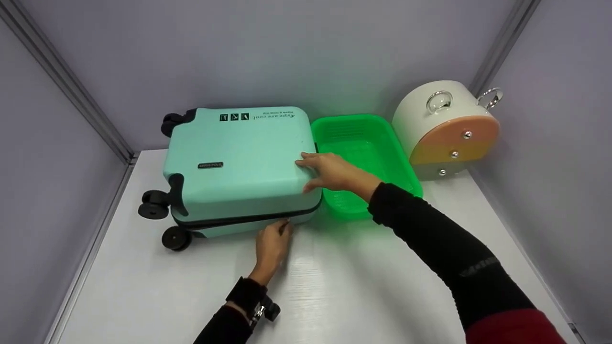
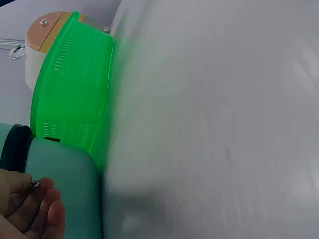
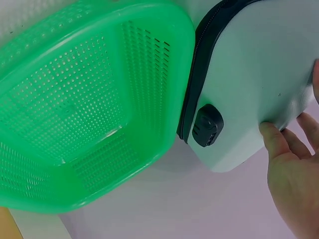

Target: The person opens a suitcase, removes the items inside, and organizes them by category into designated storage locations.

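A mint-green suitcase (image 1: 239, 153) lies flat on the white table, with a black zipper (image 1: 248, 218) running round its side. At the near side my left hand (image 1: 272, 243) pinches a small metal zipper pull (image 2: 34, 184) between thumb and forefinger. My right hand (image 1: 330, 172) rests on the suitcase's top right edge, fingers spread and fairly straight. In the right wrist view, its fingertips touch the shell, and a black lock (image 3: 208, 125) sits on the end beside the zipper.
Just right of the suitcase stands a green plastic basket (image 1: 401, 157). Beyond it is a white rounded drawer box (image 1: 420, 100) with a coloured front and metal rings. Black wheels (image 1: 154, 204) stick out at the suitcase's left end. Grey walls (image 1: 306, 52) enclose the table (image 1: 306, 296).
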`<act>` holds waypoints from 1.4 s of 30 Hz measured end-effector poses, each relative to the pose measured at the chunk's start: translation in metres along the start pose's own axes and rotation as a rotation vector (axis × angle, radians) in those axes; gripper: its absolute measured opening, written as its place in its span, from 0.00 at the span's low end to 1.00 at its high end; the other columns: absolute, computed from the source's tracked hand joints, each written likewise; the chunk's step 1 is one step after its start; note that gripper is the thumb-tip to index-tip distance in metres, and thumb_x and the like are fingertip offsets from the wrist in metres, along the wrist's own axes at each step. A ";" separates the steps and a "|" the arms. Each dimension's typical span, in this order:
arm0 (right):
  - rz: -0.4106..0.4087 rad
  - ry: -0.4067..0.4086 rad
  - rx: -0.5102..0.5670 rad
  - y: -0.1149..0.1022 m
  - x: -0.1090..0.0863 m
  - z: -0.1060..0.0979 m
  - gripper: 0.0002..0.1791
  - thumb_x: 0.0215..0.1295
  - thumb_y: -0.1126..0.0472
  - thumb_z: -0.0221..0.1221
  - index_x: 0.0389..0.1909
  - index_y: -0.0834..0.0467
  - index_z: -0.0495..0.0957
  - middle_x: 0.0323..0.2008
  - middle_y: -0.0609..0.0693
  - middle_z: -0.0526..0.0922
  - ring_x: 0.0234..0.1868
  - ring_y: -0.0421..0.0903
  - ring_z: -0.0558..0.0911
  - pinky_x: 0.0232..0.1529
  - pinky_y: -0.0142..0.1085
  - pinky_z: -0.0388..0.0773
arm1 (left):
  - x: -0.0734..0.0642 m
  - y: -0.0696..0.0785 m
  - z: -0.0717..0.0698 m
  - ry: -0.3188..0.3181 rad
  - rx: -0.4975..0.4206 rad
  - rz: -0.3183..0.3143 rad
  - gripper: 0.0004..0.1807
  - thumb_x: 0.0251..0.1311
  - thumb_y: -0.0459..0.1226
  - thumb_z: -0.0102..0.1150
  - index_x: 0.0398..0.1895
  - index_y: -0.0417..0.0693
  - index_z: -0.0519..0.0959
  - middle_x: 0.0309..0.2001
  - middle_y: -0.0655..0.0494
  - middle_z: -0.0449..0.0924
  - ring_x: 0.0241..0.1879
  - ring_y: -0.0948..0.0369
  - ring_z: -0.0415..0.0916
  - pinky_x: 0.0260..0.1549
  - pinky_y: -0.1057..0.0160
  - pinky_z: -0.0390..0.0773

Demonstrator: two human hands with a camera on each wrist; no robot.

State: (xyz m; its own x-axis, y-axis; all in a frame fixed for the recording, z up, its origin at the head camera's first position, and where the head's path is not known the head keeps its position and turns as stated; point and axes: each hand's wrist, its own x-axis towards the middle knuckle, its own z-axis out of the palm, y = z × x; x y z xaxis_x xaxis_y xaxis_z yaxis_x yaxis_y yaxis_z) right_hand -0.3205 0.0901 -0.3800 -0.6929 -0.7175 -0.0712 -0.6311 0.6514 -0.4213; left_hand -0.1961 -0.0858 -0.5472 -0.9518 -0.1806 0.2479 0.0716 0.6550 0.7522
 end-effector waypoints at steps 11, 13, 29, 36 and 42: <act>0.044 -0.035 -0.022 -0.003 0.001 -0.004 0.44 0.57 0.44 0.69 0.72 0.51 0.63 0.74 0.51 0.57 0.73 0.59 0.57 0.70 0.51 0.54 | -0.003 -0.006 -0.032 0.068 0.328 0.260 0.07 0.64 0.38 0.63 0.32 0.45 0.86 0.23 0.55 0.83 0.19 0.60 0.78 0.17 0.57 0.77; 0.044 -0.034 -0.026 -0.004 0.002 -0.003 0.44 0.57 0.44 0.69 0.72 0.51 0.64 0.74 0.51 0.58 0.72 0.60 0.57 0.70 0.52 0.55 | -0.005 -0.009 -0.039 0.078 0.346 0.288 0.07 0.63 0.38 0.64 0.29 0.45 0.85 0.19 0.56 0.81 0.15 0.62 0.74 0.14 0.59 0.74; 0.056 -0.025 0.006 -0.003 0.003 -0.001 0.43 0.56 0.46 0.70 0.72 0.52 0.64 0.74 0.51 0.58 0.72 0.62 0.56 0.70 0.52 0.55 | -0.013 -0.057 -0.102 0.161 0.469 0.305 0.06 0.60 0.36 0.67 0.31 0.42 0.85 0.21 0.49 0.82 0.17 0.51 0.78 0.13 0.51 0.74; 0.054 -0.022 0.012 -0.004 0.005 0.001 0.43 0.56 0.46 0.70 0.71 0.52 0.64 0.73 0.52 0.58 0.73 0.59 0.56 0.70 0.51 0.55 | -0.020 -0.088 -0.156 0.197 0.482 0.235 0.05 0.60 0.35 0.66 0.32 0.42 0.84 0.25 0.47 0.83 0.21 0.48 0.79 0.15 0.47 0.75; 0.053 -0.021 0.013 -0.001 0.002 -0.002 0.43 0.57 0.46 0.70 0.71 0.52 0.64 0.74 0.50 0.58 0.73 0.59 0.56 0.71 0.51 0.53 | -0.020 -0.109 -0.196 0.215 0.473 0.131 0.07 0.63 0.35 0.64 0.36 0.39 0.85 0.26 0.42 0.83 0.20 0.43 0.79 0.15 0.43 0.74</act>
State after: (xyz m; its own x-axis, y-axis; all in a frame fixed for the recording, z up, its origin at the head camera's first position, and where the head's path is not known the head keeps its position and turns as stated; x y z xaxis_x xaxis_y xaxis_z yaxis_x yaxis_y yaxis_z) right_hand -0.3217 0.0884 -0.3776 -0.7178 -0.6872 -0.1123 -0.5890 0.6852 -0.4284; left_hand -0.1265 -0.2974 -0.5151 -0.8580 -0.1887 0.4777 -0.0036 0.9323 0.3617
